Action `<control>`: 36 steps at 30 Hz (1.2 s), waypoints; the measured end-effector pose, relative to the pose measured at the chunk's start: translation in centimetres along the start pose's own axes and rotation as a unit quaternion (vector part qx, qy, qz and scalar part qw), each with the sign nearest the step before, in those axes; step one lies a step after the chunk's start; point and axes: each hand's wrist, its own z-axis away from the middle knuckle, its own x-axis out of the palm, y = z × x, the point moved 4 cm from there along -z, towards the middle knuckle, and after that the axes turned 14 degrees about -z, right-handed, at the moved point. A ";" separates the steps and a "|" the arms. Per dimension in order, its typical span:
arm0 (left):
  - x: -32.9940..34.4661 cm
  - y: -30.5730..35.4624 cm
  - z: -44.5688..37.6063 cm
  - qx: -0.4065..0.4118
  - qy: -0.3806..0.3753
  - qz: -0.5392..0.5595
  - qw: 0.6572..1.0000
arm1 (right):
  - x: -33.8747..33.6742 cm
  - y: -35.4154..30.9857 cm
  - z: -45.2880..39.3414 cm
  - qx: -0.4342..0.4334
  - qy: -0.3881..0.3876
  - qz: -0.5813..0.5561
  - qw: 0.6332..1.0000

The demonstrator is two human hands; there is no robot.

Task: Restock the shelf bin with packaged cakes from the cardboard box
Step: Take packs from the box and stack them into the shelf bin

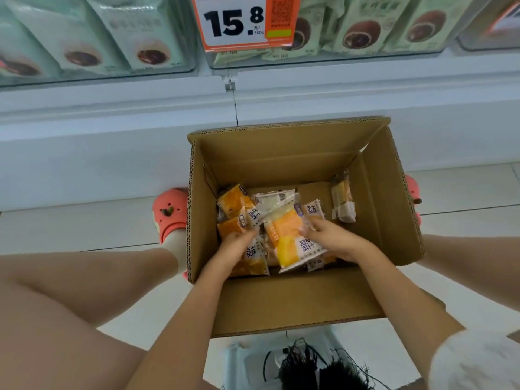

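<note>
A shop aisle with a pale tiled floor [464, 192] runs along a white shelf unit, whose clear-fronted shelf bins [323, 56] at the top hold green and mint packets behind an orange price tag [242, 19]. On the floor against the unit's base stands the open cardboard box [298, 153], between the crouching person's pink clogs [168, 212]. The box looks mostly emptied: bare cardboard shows along its far wall and right side, and only a loose layer of packaged cakes [233, 204] lies at the near and left part of its bottom, with one packet [342, 201] apart near the right wall. So a good share of the restocking seems done, with this remainder left to lift out. The left hand [239, 246] curls over orange packets at the near left corner, while the right hand [334, 237] pinches the edge of a yellow-and-white cake packet [292, 240] lying tilted between the two hands.
</note>
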 end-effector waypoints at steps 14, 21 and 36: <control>1.8 4.7 3.6 0.070 -0.033 0.488 0.870 | -0.4 -2.6 4.9 -0.118 0.096 -0.310 0.939; 2.2 6.3 4.8 0.100 -0.038 0.510 0.854 | -0.1 -3.3 5.5 -0.166 0.220 -0.356 0.893; -1.9 12.0 10.0 0.276 -0.080 0.581 0.762 | 0.7 -9.9 11.5 -0.281 0.126 -0.358 0.881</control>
